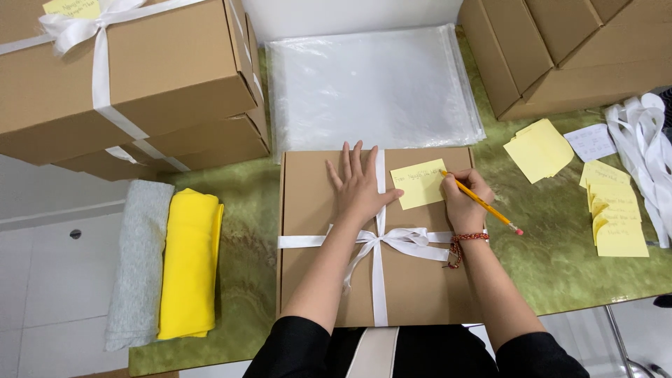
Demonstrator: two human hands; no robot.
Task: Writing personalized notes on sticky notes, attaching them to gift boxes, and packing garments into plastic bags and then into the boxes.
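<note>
Writing on the yellow note (418, 183) stuck to the already ribbon-tied box (308, 210), right hand (462, 199) fingers gripping a pencil (483, 204), left hand (358, 183) spread flat, so labelling looks partway done with a few words down.

Black sleeves pushed above elbows; red beaded bracelet (467, 239) with dangling tassel on right wrist.

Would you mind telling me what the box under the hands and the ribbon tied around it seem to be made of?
The box looks like plain brown cardboard, matte, with folded edges. The ribbon looks like white satin fabric: slightly glossy, soft loops at the bow, though it might be synthetic.
</note>
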